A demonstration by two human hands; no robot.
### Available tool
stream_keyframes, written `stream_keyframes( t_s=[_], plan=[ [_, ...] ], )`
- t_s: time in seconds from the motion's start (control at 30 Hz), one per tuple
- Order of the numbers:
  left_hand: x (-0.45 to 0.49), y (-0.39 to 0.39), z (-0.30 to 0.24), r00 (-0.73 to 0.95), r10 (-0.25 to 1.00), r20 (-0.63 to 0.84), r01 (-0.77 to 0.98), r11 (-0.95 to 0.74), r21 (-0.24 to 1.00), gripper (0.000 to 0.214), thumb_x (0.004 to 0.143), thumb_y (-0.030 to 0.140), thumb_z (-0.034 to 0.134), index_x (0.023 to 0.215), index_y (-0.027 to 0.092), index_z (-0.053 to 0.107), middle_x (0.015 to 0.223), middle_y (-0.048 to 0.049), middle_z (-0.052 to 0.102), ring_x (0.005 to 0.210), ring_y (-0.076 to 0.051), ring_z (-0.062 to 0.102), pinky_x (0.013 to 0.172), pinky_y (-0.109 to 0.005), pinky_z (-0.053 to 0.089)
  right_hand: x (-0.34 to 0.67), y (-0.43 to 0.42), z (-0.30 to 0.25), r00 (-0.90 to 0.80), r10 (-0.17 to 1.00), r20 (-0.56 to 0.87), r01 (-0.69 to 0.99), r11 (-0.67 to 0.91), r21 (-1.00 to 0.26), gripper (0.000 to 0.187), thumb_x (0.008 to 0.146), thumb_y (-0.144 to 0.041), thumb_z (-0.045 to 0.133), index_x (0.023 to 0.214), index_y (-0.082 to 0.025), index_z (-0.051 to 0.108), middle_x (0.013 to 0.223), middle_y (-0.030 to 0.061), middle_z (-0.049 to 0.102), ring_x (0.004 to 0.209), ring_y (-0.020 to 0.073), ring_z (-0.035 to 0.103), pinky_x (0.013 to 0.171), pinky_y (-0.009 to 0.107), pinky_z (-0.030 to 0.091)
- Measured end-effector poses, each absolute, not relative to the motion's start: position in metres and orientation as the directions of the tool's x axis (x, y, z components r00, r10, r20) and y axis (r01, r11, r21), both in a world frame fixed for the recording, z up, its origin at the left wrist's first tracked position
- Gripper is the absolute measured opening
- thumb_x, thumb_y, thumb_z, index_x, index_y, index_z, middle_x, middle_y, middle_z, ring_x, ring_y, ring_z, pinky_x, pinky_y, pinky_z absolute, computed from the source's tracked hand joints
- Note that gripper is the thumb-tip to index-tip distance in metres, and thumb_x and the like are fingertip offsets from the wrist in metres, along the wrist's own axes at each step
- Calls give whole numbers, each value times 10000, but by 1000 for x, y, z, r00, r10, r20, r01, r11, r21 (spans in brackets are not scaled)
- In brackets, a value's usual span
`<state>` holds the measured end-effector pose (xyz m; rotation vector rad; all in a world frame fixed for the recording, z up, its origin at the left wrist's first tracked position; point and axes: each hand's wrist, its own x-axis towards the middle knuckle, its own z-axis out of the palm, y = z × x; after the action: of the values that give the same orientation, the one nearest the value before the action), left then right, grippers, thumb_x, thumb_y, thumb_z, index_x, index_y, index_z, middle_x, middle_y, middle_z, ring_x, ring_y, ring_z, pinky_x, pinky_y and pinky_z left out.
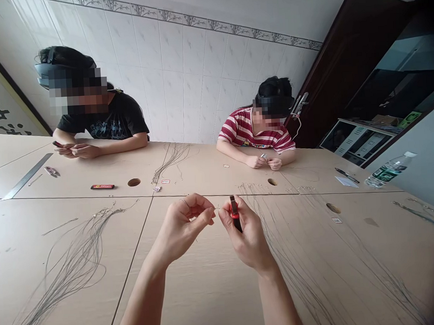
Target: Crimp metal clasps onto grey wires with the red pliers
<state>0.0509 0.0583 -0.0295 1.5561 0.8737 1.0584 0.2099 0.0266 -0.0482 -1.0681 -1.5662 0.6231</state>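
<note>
My left hand, wearing a ring, pinches a thin strand between thumb and forefinger. Close beside it, the thumb and forefinger of my right hand meet the strand's other side. Held in that same right hand is what looks like a lighter, with a black body, a red part and a metal top. Both hands are raised over the table. The tip of the strand is too fine to make out.
A bundle of thin cords lies on the left, with more cords on the right. Across the table sit two people, one in a black shirt, one in a striped shirt. A steel ruler, red-black lighter-like item and water bottle lie farther off.
</note>
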Motion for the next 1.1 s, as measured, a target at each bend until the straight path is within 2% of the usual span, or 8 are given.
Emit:
stream_keyframes(
  t_s=[0.43,0.67,0.87,1.1],
  plan=[
    [51,57,-28,353,911,213,34,-240,970,129,882,258,600,783,181,631,707,19,647,702,-112,625,692,-237,496,210,27,-47,-1,871,492,318,467,-825,150,965,-253,502,825,-216,464,779,-14,517,677,121,479,607,251,362],
    [50,58,-27,359,911,202,63,-239,969,133,905,304,596,868,192,657,753,15,657,731,-117,626,712,-241,497,210,27,-48,-8,878,478,311,457,-834,128,966,-265,509,851,-216,479,769,-22,503,646,115,458,592,248,359],
    [49,58,-28,393,902,178,28,-205,978,156,897,325,606,847,183,648,783,-1,654,729,-124,604,703,-259,509,209,26,-48,-17,880,474,323,453,-831,142,966,-269,507,839,-213,480,822,-2,524,726,130,488,656,261,392],
    [47,56,-29,407,894,190,55,-232,971,203,907,361,588,837,177,638,743,-8,642,696,-127,607,669,-261,499,208,26,-46,32,881,473,258,450,-855,92,948,-293,533,895,-219,538,764,-16,548,676,128,518,642,262,433]
  ],
)
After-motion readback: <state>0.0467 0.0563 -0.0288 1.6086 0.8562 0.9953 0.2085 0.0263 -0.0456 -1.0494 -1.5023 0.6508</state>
